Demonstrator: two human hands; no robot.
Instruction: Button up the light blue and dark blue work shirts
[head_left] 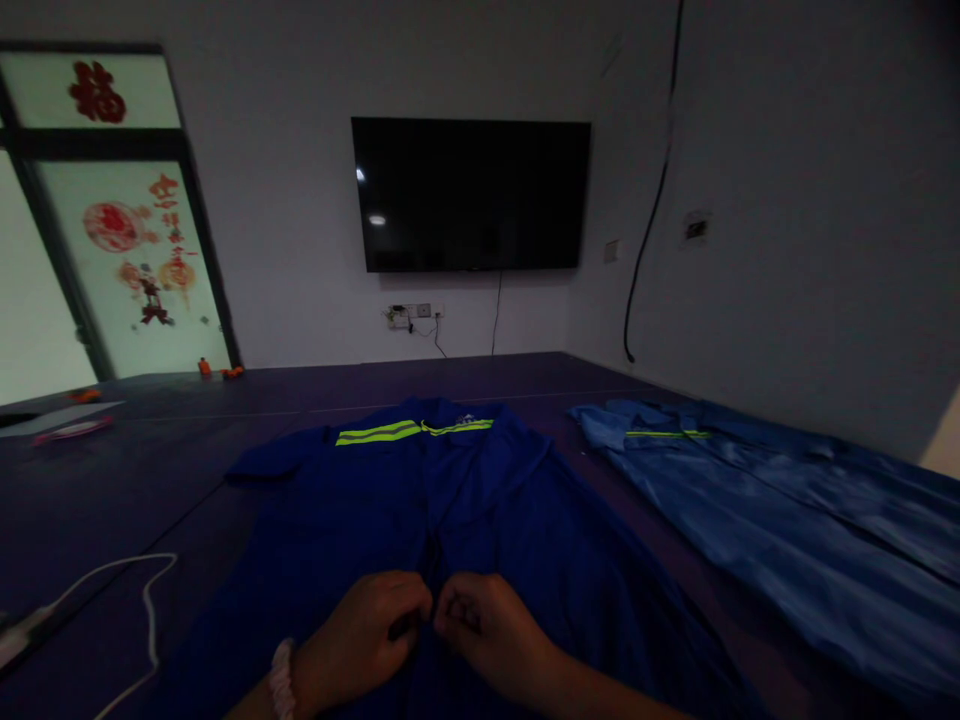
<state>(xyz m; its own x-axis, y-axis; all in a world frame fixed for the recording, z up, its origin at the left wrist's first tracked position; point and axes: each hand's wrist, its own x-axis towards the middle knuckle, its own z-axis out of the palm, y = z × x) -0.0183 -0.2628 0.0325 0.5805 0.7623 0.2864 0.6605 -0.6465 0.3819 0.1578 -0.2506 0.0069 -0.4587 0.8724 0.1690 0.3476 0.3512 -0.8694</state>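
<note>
Both curled closed — my left hand [364,638] and right hand [489,630] pinch the jacket [480,500] between them, holding its front edges together.

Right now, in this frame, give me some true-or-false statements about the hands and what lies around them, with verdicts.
1. The left hand and right hand meet at the front opening of the dark blue garment. True.
2. The television shows a bright picture. False: the television is dark.
3. A lighter blue garment lies to the right. True.
4. The left hand holds the white cable. False: the white cable lies apart, at the left.
</note>
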